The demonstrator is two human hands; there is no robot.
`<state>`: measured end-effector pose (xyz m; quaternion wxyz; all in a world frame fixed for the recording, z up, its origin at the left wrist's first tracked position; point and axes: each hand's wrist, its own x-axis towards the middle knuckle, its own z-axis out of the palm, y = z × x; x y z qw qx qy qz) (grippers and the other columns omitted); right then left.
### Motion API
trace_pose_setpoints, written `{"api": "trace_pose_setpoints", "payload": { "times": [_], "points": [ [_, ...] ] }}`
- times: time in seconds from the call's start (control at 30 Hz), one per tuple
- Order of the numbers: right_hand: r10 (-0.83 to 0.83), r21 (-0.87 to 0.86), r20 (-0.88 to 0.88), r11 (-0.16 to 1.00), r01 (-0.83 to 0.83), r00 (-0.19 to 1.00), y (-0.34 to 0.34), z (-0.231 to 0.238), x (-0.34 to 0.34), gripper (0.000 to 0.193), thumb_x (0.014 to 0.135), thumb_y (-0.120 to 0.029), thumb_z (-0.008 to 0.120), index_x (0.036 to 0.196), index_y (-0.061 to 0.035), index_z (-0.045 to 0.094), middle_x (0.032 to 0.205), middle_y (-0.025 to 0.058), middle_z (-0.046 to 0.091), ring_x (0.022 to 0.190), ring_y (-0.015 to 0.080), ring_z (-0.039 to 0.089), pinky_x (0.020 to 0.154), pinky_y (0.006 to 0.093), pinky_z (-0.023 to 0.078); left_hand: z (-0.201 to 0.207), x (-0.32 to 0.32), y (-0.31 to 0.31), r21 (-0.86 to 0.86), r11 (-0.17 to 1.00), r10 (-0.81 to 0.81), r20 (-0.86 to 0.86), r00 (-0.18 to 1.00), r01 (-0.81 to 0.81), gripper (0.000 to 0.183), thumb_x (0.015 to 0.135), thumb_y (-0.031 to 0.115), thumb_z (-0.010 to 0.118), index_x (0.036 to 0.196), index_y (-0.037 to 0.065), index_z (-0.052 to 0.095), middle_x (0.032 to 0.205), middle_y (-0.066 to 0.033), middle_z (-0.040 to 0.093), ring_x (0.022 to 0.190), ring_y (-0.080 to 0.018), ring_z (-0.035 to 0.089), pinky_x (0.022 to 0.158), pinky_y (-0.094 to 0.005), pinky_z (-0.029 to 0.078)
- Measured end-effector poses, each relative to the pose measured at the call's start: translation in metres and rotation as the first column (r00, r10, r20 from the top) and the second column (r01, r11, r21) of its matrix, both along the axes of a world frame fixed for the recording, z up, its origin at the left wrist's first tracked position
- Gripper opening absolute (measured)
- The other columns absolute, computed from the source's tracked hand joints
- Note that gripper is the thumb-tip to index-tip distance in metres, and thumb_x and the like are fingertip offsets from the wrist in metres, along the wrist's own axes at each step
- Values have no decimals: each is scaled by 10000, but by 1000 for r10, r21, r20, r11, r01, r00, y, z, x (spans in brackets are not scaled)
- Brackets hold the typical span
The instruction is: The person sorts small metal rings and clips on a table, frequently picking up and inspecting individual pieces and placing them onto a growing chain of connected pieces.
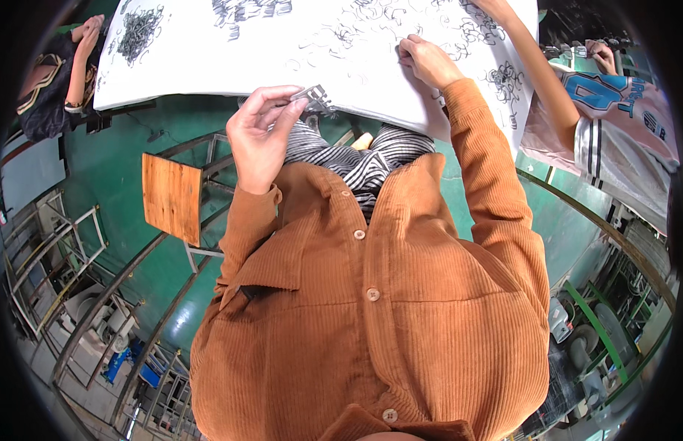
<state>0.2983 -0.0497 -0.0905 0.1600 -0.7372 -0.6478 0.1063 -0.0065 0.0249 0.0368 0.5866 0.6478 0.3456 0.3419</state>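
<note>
My left hand (264, 128) is raised just off the near edge of the white table (187, 70). Its thumb and fingers pinch a small grey slotted part (316, 98), whose exact kind I cannot make out. Over the tabletop, my right hand (429, 62) has its fingertips drawn together, low among scattered thin black curved pieces (391, 28). Whatever sits between those fingertips is too small or hidden to name.
A heap of black curved pieces (138, 33) lies at the table's left, with dark pieces (249, 11) beyond it. A co-worker's arm (543, 66) reaches in from the right; another person (58, 81) is at far left. A wooden stool (172, 198) stands below.
</note>
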Motion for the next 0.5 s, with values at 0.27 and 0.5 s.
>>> {"api": "trace_pose_setpoints", "payload": {
  "times": [0.27,0.5],
  "points": [
    [-46,-33,55,998,47,997,-22,17,-20,139,846,-71,561,985,-73,560,953,122,612,864,328,635,746,426,523,3,-14,9,29,998,61,57,996,-63,160,822,-85,673,976,-55,644,936,-98,677,864,-104,633,760,-226,539],
    [-103,-13,-850,984,176,516,-12,66,-88,74,878,-85,659,924,-29,668,819,68,689,681,172,668,664,266,549,0,-25,6,10,998,55,37,998,-56,168,819,-85,675,979,-45,643,956,-86,675,881,-103,633,768,-217,532]
  ]
}}
